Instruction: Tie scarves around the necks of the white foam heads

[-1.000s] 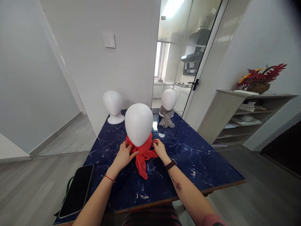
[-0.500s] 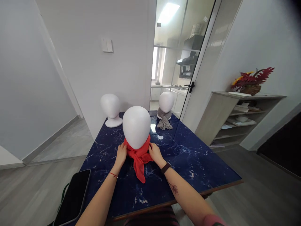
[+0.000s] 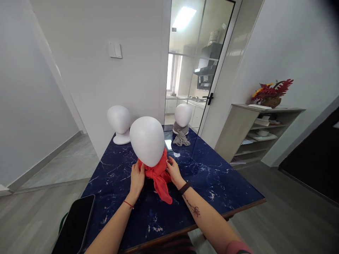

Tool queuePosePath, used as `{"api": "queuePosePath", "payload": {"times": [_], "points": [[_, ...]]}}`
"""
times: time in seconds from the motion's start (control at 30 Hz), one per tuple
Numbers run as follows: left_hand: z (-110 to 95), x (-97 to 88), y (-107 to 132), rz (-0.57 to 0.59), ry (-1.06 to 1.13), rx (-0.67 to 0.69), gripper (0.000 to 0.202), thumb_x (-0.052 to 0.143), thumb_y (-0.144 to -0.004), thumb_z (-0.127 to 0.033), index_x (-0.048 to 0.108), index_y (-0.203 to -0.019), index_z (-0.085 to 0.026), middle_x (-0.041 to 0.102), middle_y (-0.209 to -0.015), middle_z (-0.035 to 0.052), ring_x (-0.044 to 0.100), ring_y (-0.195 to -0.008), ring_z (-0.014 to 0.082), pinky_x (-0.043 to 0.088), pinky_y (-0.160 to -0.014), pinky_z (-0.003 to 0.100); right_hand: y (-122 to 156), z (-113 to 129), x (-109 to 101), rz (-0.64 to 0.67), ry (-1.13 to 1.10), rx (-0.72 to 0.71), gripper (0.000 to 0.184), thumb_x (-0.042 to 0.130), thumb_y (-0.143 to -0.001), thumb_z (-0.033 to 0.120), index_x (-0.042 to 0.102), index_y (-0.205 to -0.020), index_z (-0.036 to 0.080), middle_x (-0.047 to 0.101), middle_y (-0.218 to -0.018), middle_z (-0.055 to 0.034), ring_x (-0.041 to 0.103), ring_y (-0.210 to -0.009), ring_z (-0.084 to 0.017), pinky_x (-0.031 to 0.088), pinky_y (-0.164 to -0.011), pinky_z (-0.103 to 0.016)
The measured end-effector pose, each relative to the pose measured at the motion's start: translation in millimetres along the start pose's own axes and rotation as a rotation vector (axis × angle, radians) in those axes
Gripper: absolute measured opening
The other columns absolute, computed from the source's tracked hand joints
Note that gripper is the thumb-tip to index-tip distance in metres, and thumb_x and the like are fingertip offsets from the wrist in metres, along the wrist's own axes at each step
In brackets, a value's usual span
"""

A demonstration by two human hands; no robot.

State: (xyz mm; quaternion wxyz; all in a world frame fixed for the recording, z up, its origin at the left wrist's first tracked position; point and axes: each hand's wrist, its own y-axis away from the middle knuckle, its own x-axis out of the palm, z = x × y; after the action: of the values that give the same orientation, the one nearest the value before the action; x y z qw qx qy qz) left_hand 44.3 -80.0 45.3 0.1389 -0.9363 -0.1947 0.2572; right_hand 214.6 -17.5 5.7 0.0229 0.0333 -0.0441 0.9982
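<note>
A white mannequin head (image 3: 147, 139) stands in front of me, tilted slightly to the left. Around its neck is a red scarf (image 3: 160, 181), knotted at the front, its tail hanging toward the right over the tabletop. My left hand (image 3: 137, 179) is closed on the scarf at the left of the neck, thumb near the knot. At the right side of the neck, my right hand (image 3: 174, 173) is beside the scarf with its fingers bent and apart. Whether its thumb touches the cloth is hard to tell.
The dark blue marbled table (image 3: 206, 190) carries a bare mannequin head (image 3: 119, 121) at back left and another head (image 3: 183, 115) wearing a grey scarf (image 3: 181, 137). A phone (image 3: 75, 222) is at the lower left. A shelf unit (image 3: 227, 130) stands right, beyond the glass door (image 3: 196, 53).
The front head has tilted left, and the scarf's knot and tail have swung right. My left hand has moved inward toward the knot; my right hand's fingers have come away from the cloth.
</note>
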Motion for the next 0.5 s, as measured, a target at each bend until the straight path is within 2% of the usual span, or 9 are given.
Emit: {"api": "queuePosePath", "payload": {"times": [0.1, 0.17, 0.27, 0.37, 0.43, 0.5], "points": [[-5.7, 2.4, 5.6, -0.025, 0.031, 0.023, 0.038, 0.035, -0.088, -0.046, 0.057, -0.104, -0.019, 0.054, -0.094, 0.0065, 0.051, -0.094, 0.0229, 0.039, -0.09, 0.04, 0.7, 4.3, 0.1, 0.066, -0.284, 0.182, 0.031, 0.054, -0.073, 0.036, 0.058, -0.097, 0.016, 0.066, -0.1, -0.0096, 0.065, -0.085, -0.019, 0.052, -0.074, -0.03], [-9.3, 4.0, 9.0, -0.016, 0.047, 0.051, 0.038, 0.036, -0.088, -0.047, 0.057, -0.103, -0.019, 0.053, -0.093, 0.0057, 0.05, -0.094, 0.0222, 0.04, -0.091, 0.04, 1.6, 7.3, 0.5, 0.094, -0.33, 0.202, 0.029, 0.056, -0.072, 0.038, 0.058, -0.092, 0.017, 0.067, -0.096, -0.0092, 0.065, -0.083, -0.019, 0.052, -0.074, -0.031], [-13.2, 5.6, 12.6, 0.028, 0.09, 0.074, 0.04, 0.035, -0.088, -0.049, 0.059, -0.1, -0.019, 0.052, -0.093, 0.0053, 0.051, -0.091, 0.0207, 0.042, -0.089, 0.039, 1.3, 8.9, 1.3, 0.081, -0.371, 0.202, 0.034, 0.056, -0.072, 0.04, 0.055, -0.098, 0.019, 0.068, -0.097, -0.0066, 0.065, -0.08, -0.019, 0.053, -0.075, -0.034], [-13.1, 6.0, 14.9, 0.056, 0.231, 0.027, 0.045, 0.034, -0.088, -0.05, 0.054, -0.115, -0.02, 0.051, -0.096, 0.0057, 0.053, -0.079, 0.0172, 0.049, -0.072, 0.033, -4.9, 9.4, -1.5, 0.065, -0.4, 0.186, 0.034, 0.058, -0.07, 0.039, 0.055, -0.098, 0.019, 0.068, -0.097, -0.0055, 0.065, -0.081, -0.019, 0.052, -0.078, -0.034], [-10.2, 5.6, 16.0, 0.045, 0.328, -0.032, 0.051, 0.035, -0.088, -0.052, 0.044, -0.129, -0.024, 0.051, -0.102, 0.0067, 0.054, -0.074, 0.015, 0.05, -0.062, 0.03, -13.2, 12.6, -10.6, 0.034, -0.4, 0.135, 0.034, 0.058, -0.069, 0.04, 0.056, -0.097, 0.02, 0.068, -0.099, -0.0053, 0.064, -0.084, -0.019, 0.052, -0.081, -0.035], [-6.0, 4.8, 16.6, 0.028, 0.363, -0.086, 0.054, 0.035, -0.088, -0.052, 0.037, -0.134, -0.026, 0.05, -0.108, 0.0078, 0.054, -0.074, 0.0141, 0.05, -0.059, 0.028, -22.7, 19.9, -29.1, -0.041, -0.321, 0.033, 0.036, 0.058, -0.069, 0.044, 0.058, -0.095, 0.019, 0.068, -0.098, -0.0069, 0.064, -0.085, -0.021, 0.052, -0.08, -0.037]]}}
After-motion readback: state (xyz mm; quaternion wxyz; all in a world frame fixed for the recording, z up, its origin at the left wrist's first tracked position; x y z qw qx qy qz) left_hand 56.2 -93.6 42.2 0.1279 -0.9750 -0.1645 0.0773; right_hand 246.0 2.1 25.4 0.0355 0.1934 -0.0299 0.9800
